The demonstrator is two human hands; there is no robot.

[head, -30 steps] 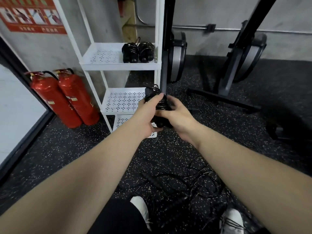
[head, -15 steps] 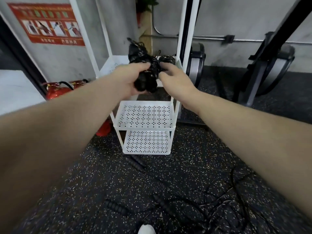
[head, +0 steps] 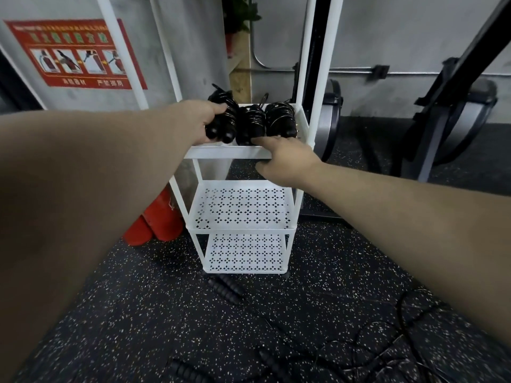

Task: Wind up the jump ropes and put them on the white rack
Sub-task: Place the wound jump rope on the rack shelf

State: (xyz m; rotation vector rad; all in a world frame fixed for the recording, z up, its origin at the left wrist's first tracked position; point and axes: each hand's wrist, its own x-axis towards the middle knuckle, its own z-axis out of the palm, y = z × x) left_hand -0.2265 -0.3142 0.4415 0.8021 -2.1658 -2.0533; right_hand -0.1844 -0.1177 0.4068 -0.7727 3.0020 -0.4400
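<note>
Carried up from chest height, the wound jump rope [head: 222,121] is being set by the closed left hand [head: 203,121] onto the white rack [head: 226,152], long axis toward the person, left of two bundles [head: 266,121]; the right hand [head: 282,158] is being rested loosely just right.

Red sign [head: 74,52] on grey wall at upper left: one line of yellowish characters across the top, too blurred to read. Below that, four white picture panels in a row showing fire-extinguisher steps, with two short groups of white characters beneath, also blurred and not legible. No other legible text, brand or number anywhere, including on red cylinders [head: 154,222] beside white rack [head: 226,152].
</note>
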